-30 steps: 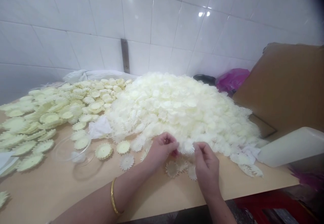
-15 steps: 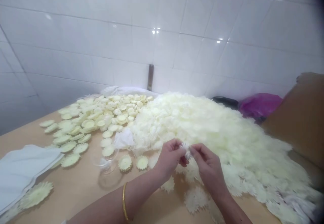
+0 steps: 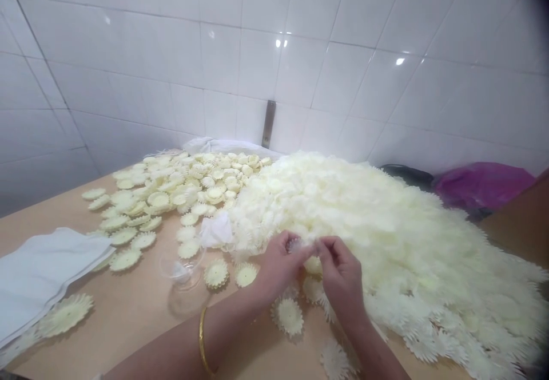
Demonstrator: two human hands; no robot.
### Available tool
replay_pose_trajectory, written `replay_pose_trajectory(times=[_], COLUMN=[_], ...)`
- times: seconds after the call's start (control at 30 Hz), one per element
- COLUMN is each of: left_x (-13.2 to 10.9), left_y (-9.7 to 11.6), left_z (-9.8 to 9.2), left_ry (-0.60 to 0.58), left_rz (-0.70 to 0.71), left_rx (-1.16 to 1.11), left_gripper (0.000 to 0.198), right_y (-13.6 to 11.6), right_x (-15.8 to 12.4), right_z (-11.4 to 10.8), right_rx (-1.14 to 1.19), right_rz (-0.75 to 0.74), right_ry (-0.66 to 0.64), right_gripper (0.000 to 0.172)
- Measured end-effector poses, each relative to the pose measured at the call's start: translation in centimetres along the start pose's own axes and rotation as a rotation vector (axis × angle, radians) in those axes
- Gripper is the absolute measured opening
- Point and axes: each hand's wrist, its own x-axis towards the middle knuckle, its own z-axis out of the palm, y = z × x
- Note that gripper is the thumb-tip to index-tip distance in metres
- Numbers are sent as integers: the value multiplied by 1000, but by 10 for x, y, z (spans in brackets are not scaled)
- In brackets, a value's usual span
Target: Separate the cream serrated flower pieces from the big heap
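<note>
My left hand (image 3: 277, 265) and my right hand (image 3: 341, 280) meet in front of a big heap of white frilly petal pieces (image 3: 377, 220). Both pinch one small white petal piece (image 3: 300, 246) between their fingertips, just above the wooden table (image 3: 128, 317). A gold bangle (image 3: 202, 343) circles my left wrist. Loose petal pieces (image 3: 289, 316) lie flat under and around my hands.
Yellowish flat flower discs (image 3: 171, 197) spread over the table's left and back. A white cloth (image 3: 38, 271) lies at the left edge, a clear plastic cup (image 3: 182, 268) beside my left hand. A purple bag (image 3: 482, 184) and a brown cardboard sheet (image 3: 521, 220) sit right, against the tiled wall.
The view has swung left and up. My hands stay together, pinching a petal piece, now lifted slightly toward the heap's edge.
</note>
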Motion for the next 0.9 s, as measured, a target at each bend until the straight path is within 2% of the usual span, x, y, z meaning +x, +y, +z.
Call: replay_pose_trajectory(times=[0.07,0.1,0.2,0.23,0.27,0.37,0.43,0.5,0.53,0.57,0.63,0.73,0.83,0.9], left_x=[2,4,11,12,14,12,10,8,7,7,7,8,11,13], left_y=[-1,-2,-1,0,1,2,4,7,9,11,12,9,1,-3], left_z=[-2,-4,-11,-13,-14,-12,-10,-9,-9,-9,-9,-8,-8,-8], left_ry=[8,20,125,164,186,216,268,299,282,239,85,-134,-169,-125], left_rz=[-39,-48,-7,20,52,201,333,423,424,379,178,-100,-154,-181], left_rx=[8,0,2,27,70,286,434,496,482,433,241,-142,-377,-412], left_gripper=[20,19,18,18,18,14,19,19,21,27,39,46,37,29], right_y=[3,5,12,12,13,9,7,8,9,11,13,13,10,9], right_x=[2,5,16,18,19,15,10,7,6,6,5,2,-3,-4], right_z=[-6,-11,-30,-35,-37,-34,-27,-21,-19,-17,-15,-9,-5,-3], right_rx=[-20,-27,-15,-9,-23,-109,-169,-218,-237,-254,-285,-331,-314,-249], right_rz=[4,35,150,148,124,-29,-160,-281,-340,-403,-535,-669,-687,-655], right_ry=[33,101,469,562,575,388,277,240,235,228,194,30,-113,-91], right_gripper=[20,21,21,21,20,18,15,11,9,8,10,20,23,21])
